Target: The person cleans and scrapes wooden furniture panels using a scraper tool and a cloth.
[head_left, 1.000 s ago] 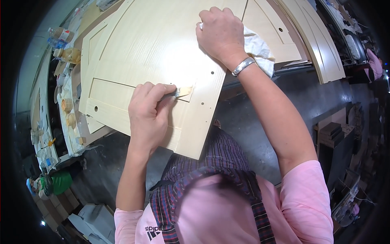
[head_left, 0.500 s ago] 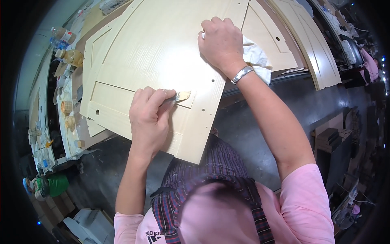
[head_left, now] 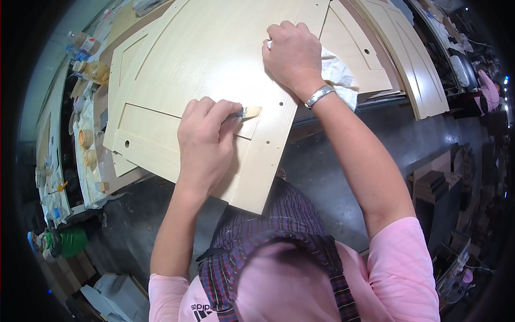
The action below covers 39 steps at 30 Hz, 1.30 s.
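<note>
A large cream door panel (head_left: 214,64) with grooved lines and drilled holes slants across the upper middle. Over its lower part, my left hand (head_left: 206,142) is closed in a pinch on a small brush-like flat tool (head_left: 252,112), whose cream tip flares out beyond the fingertips. The tip is close to the right end of a recessed rectangle; whether it touches cannot be made out. My right hand (head_left: 292,53), closed in a fist near the panel's right edge, grips a white cloth (head_left: 339,75) that hangs out beside the wrist.
More cream panels (head_left: 357,53) lie beneath, and another (head_left: 405,59) stands farther right. Left, a bench holds a bottle of yellowish liquid (head_left: 95,71) and yellow-stained cups (head_left: 86,138). Dark stacked boards (head_left: 432,185) are at the right; a white box (head_left: 115,298) sits low left.
My left hand has moved a short way right and up along the panel with the tool. The right hand stays nearly where it was, on the cloth.
</note>
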Tool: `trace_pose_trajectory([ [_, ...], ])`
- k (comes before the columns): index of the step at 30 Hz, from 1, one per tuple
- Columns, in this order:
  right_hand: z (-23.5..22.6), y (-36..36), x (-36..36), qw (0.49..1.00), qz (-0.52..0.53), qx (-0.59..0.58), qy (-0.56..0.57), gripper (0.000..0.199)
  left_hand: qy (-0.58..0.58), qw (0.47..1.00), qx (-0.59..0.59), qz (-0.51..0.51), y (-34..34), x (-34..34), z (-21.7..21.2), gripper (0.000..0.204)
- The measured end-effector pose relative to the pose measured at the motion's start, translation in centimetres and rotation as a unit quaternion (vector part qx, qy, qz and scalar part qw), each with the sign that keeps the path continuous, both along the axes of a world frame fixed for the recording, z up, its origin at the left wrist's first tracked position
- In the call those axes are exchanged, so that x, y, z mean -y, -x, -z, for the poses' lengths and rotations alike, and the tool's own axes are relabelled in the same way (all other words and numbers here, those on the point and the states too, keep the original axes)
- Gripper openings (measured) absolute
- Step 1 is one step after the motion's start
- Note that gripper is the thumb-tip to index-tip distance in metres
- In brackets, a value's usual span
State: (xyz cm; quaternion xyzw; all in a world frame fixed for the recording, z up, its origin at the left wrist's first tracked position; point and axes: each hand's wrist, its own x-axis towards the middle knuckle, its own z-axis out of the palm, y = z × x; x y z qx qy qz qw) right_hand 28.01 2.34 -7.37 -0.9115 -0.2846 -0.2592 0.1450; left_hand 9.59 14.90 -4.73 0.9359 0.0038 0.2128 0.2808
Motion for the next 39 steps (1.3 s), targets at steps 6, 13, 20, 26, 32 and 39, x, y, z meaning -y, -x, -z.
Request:
trace_pose_trajectory([
  [6, 0.0, -0.1, 0.1, 1.000, 0.003, -0.007, 0.005, 0.016, 0.032, 0.998, -0.053, 0.020, 2.1, -0.7, -0.4, 0.021],
  [13, 0.0, 0.1, 0.0, 1.000, 0.011, -0.005, 0.016, 0.017, 0.018, 0.998, -0.063, 0.011, 3.1, -0.9, -0.3, 0.022],
  [20, 0.0, -0.1, 0.1, 1.000, 0.015, 0.002, 0.022, 0.018, 0.008, 0.998, -0.047, 0.027, 3.4, -1.1, -0.2, 0.025],
  [26, 0.1, -0.1, 0.1, 1.000, 0.014, 0.007, 0.017, 0.017, 0.030, 0.999, -0.027, 0.022, 3.6, -1.5, 0.0, 0.022],
  [32, 0.0, -0.1, 0.1, 1.000, 0.005, 0.001, 0.017, 0.015, 0.000, 0.999, -0.023, 0.033, 3.2, -1.6, -0.4, 0.025],
  [39, 0.0, -0.1, 0.1, 1.000, 0.004, -0.004, 0.012, 0.016, -0.004, 1.000, 0.002, 0.022, 2.6, -1.5, -0.2, 0.020],
])
